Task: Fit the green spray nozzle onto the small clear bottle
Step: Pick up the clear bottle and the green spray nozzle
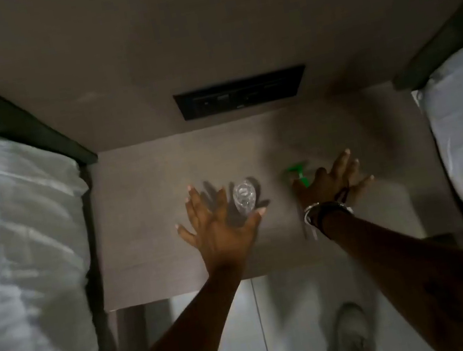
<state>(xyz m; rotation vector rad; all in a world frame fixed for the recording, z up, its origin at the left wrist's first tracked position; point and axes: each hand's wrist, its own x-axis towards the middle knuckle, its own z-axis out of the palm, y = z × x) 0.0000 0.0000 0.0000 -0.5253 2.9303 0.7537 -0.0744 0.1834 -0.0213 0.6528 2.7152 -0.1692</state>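
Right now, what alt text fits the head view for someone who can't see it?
Two bare hands reach over a small bedside table: the open left hand beside an upright small clear bottle, the open right hand over a green spray nozzle. White pillows flank the table.

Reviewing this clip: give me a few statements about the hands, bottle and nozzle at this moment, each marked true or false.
1. The clear bottle stands on the table with no nozzle fitted. True.
2. The left hand is closed around the bottle. False: its fingers are spread open beside the bottle, not gripping it.
3. The green nozzle lies on the table, just beyond the right hand. True.
4. The right hand holds the nozzle up over the bottle. False: the hand is open and the nozzle is apart from the bottle, to its right.
5. The right wrist wears bracelets. True.
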